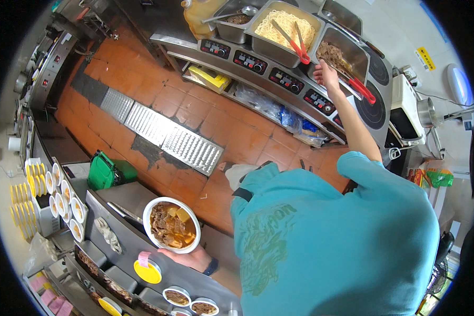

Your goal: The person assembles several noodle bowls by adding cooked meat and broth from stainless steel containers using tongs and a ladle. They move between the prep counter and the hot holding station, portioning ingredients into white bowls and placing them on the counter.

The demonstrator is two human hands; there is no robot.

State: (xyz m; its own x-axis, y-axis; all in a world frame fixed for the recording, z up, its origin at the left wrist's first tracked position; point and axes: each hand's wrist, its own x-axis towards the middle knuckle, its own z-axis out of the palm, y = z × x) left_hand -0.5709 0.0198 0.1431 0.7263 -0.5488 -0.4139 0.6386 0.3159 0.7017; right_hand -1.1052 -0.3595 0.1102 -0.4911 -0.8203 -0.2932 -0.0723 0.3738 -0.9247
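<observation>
My left hand [192, 258] supports a white round bowl [197, 231] from below and the side, over the metal counter at lower left. Brown meat and yellow-orange chunks in sauce [172, 224] fill it. My right hand [326, 76] is stretched far out to the near rim of a steel pan of cooked meat [332, 54], fingers loosely bent and apart, with nothing visible in them. Red-handled tongs [362, 90] lie across that pan, beside my hand. Another pair of red-handled tongs [302, 53] rests in the neighbouring pan of noodles [284, 30].
A ladle [247, 10] lies over another steel pan. Dark round hobs [371, 105] adjoin the pans. On the counter are a yellow lid [148, 272], filled bowls [177, 296] and a cloth [108, 234]. A green bin [108, 171] stands near the metal floor grating [163, 134].
</observation>
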